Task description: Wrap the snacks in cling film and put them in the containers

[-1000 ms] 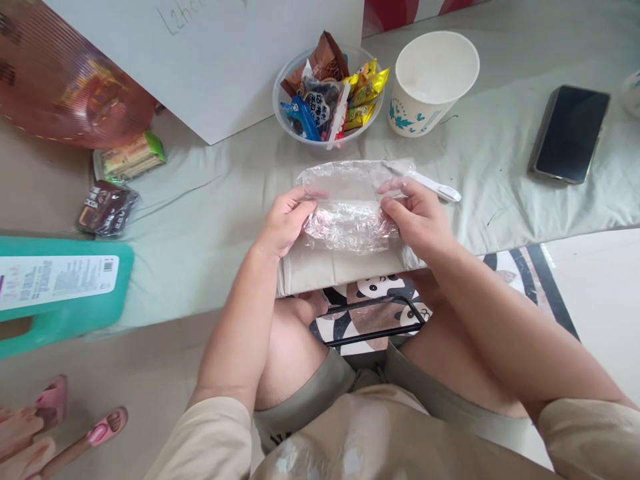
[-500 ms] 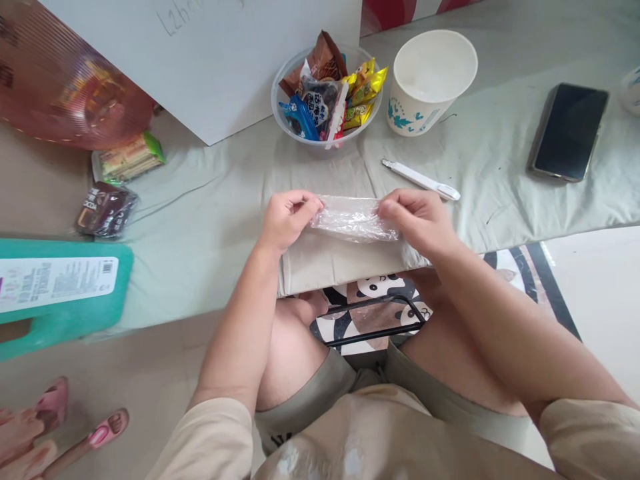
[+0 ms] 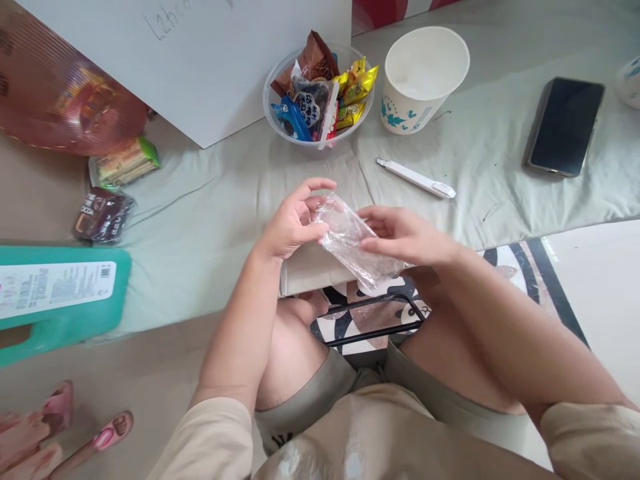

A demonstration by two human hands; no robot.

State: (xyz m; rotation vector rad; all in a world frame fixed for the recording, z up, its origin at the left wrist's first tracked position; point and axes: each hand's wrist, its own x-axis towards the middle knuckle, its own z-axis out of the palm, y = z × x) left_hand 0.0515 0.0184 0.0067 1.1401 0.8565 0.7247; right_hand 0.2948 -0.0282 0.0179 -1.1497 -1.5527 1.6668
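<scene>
A crinkled clear plastic bag [image 3: 347,233] slants between my hands, just above the table's front edge. My left hand [image 3: 295,223] has its upper left end between thumb and curled fingers, with the index finger lifted off. On the other side, my right hand [image 3: 407,237] loosely holds the bag's right side, thumb in front and fingers behind. The bag's lower end hangs past the table edge over my lap. Beyond my right hand, a white utility knife [image 3: 416,179] lies on the cloth.
Behind stand a clear bowl [image 3: 270,117] of wrapped snacks and a white paper cup [image 3: 407,100]. A phone [image 3: 567,127] lies right. Left are a cocoa packet [image 3: 104,215], a green-ended packet [image 3: 127,163], a teal container [image 3: 117,287] and a white board [image 3: 210,80]. Another person's feet [image 3: 113,430] show lower left.
The plastic bag was stretched level between both pinching hands; now it slants down to the right. My right hand has moved slightly lower and its fingers have loosened. My left index finger has lifted.
</scene>
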